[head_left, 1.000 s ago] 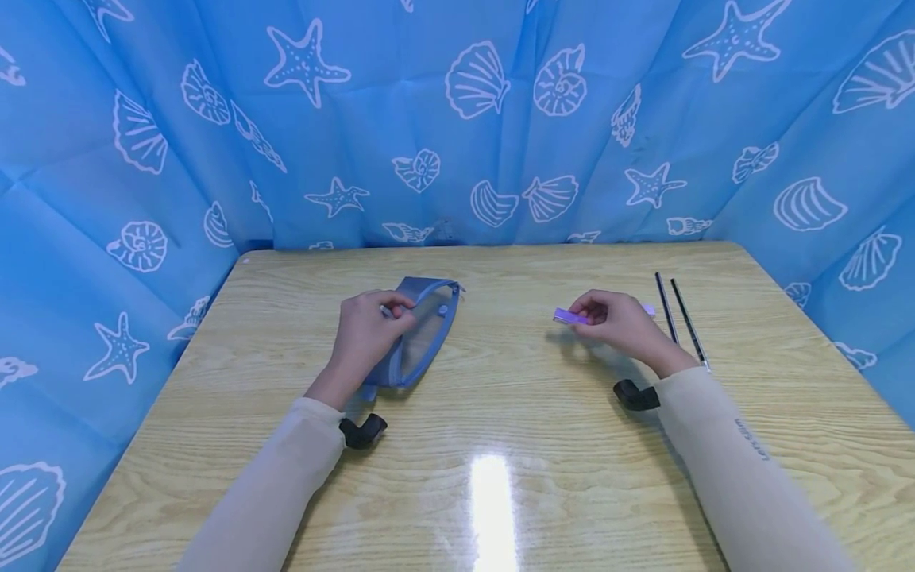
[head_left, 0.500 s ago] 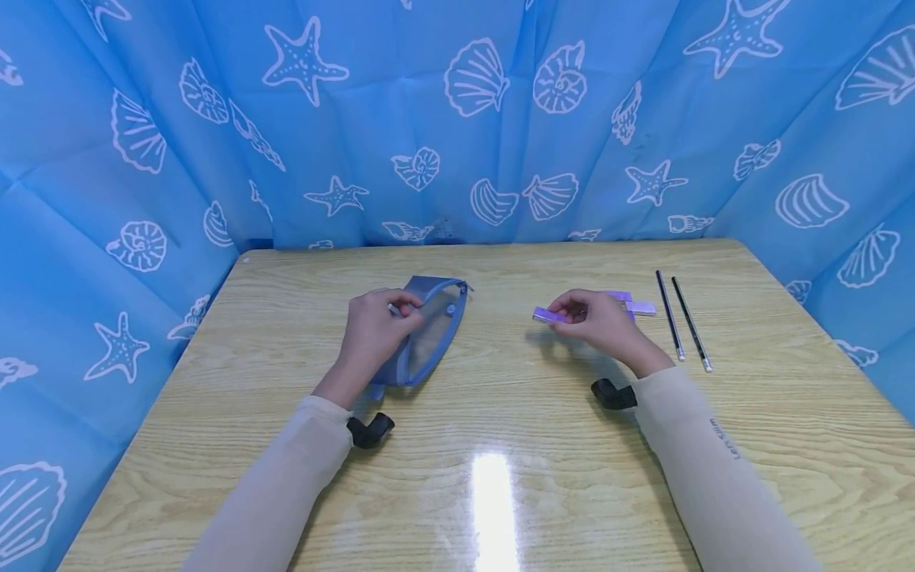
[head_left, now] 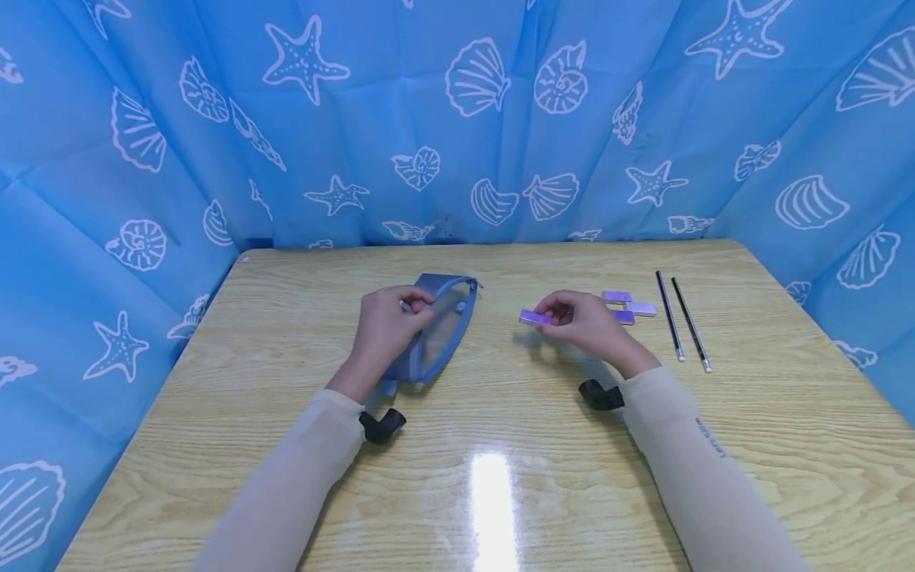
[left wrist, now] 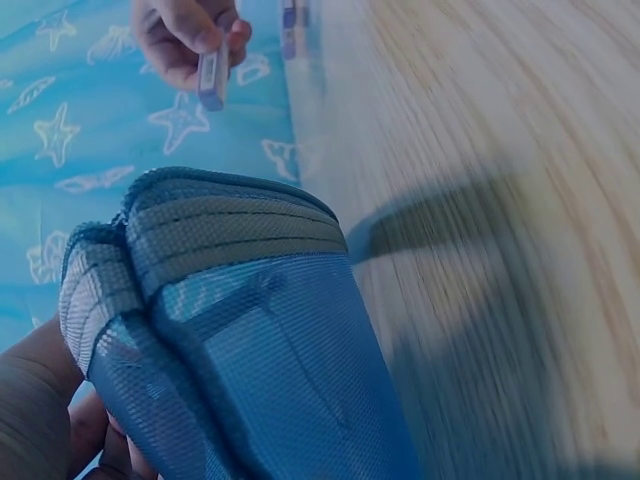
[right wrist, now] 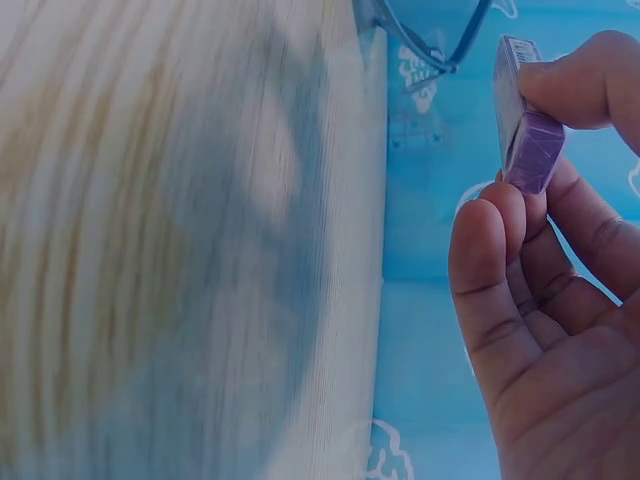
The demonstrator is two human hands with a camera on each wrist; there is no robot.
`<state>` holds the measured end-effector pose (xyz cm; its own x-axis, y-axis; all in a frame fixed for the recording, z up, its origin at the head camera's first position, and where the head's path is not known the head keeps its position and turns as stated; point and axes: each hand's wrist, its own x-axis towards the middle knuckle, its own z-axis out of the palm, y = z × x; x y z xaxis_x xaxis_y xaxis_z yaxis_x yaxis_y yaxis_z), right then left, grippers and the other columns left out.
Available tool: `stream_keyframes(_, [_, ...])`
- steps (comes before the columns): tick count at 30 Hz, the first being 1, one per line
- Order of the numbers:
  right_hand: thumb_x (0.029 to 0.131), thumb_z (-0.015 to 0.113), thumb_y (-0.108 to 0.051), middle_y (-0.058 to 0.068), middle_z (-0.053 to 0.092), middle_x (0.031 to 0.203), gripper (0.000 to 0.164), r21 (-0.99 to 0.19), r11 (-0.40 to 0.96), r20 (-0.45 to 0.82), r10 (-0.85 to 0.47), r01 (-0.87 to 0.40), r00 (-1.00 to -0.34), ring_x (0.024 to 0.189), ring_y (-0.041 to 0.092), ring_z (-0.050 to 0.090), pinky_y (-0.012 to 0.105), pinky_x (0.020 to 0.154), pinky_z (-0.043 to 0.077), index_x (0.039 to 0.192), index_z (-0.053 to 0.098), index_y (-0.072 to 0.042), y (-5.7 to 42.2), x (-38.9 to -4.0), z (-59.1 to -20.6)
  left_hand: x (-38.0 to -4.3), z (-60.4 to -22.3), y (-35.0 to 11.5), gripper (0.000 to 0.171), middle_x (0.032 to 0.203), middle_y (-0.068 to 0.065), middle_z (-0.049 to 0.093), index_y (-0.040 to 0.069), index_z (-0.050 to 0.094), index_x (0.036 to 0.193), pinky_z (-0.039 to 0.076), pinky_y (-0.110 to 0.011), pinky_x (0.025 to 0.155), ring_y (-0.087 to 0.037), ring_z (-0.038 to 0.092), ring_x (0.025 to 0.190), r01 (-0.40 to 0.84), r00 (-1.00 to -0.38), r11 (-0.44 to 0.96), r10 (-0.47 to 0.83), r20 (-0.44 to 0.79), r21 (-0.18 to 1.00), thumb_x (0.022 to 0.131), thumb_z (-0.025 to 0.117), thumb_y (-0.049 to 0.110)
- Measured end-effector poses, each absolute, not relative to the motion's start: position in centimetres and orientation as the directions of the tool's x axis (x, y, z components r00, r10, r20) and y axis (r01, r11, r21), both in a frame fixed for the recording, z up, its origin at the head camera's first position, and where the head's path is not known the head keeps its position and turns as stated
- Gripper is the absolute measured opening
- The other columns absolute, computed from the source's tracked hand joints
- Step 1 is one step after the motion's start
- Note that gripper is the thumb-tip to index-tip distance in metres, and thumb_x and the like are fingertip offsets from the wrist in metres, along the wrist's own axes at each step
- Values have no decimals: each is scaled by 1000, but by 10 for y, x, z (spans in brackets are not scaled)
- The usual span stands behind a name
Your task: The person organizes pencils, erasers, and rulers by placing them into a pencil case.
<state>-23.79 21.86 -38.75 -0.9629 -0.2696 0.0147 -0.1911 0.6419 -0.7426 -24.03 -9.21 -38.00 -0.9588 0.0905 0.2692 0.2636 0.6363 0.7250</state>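
Pinching a small purple rectangular block (head_left: pixel 534 318) in my right hand (head_left: pixel 581 322), long axis aimed roughly left at the blue mesh zip pouch (left wrist: pixel 280 335) my left hand (head_left: pixel 386 322) grips. Decent gap between them, tbh.

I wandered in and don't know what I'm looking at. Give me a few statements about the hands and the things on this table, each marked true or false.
1. The right hand pinches a purple block. True.
2. The left hand holds nothing. False: it grips a blue pouch.
3. Two pencils lie on the table. True.
4. The pinched block is inside the pouch. False: it is outside, in the right hand.
5. More purple blocks lie between the right hand and the pencils. True.
6. Everything behind the table is plain red. False: the curtain is blue with white shells and starfish.
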Motion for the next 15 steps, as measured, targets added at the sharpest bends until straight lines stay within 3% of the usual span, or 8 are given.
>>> stream_keyframes(8, [87,71,-11,9,65,97,23,-743,638,15,-288,-203,-958,87,22,59,33,78,50,109,68,-6,208,-238,-386,-242,-380,-86,17,76,7,66,18,77,91,36,-26,45,-14,51,51,269,-958,628,95,272,730,81,64,15])
stream_keyframes(15, [85,72,-9,10,65,97,25,-756,619,23,-300,-213,-954,86,21,59,29,76,50,109,69,-4,199,-239,-387,-242,-379,-82,17,75,7,66,21,76,90,36,-26,46,-14,53,53,274,-957,618,97,275,736,80,64,15])
